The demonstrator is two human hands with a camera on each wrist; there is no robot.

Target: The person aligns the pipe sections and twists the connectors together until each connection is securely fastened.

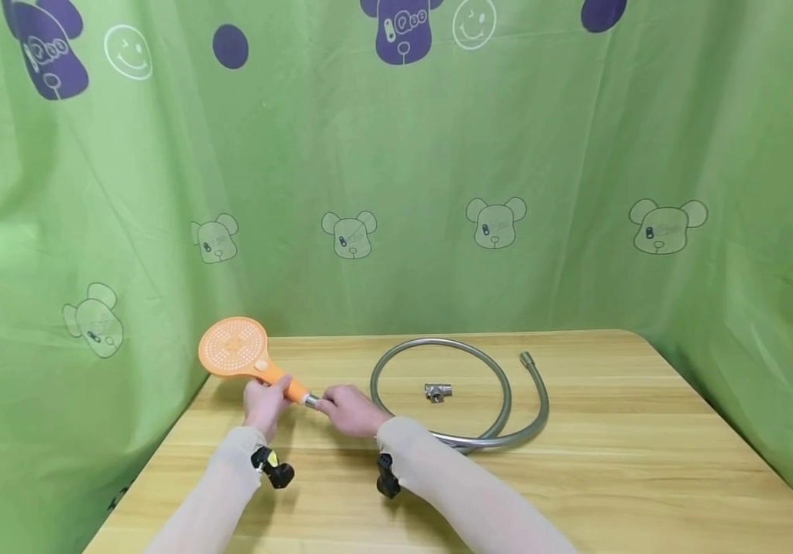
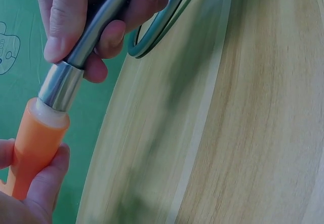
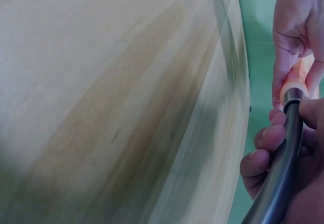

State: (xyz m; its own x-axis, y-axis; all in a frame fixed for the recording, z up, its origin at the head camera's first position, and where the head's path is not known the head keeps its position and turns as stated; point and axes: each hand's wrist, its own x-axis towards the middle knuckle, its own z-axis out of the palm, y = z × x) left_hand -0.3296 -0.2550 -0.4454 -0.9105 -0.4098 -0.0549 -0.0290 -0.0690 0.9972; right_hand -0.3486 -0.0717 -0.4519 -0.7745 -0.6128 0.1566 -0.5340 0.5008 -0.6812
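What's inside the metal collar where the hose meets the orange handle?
The metal collar shows a pale neck at its mouth, next to the orange handle. Its wall covers everything within, so how far the neck or the hose goes in cannot be seen.

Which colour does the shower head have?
The shower head is orange; the head view shows it best.

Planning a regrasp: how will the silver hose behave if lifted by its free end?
Likely bendable but springy: the silver hose lies in a broad loop without visible kinks. Its shiny surface could feel slippery. Pulling far might tug the orange shower head, whose handle meets the hose's other end.
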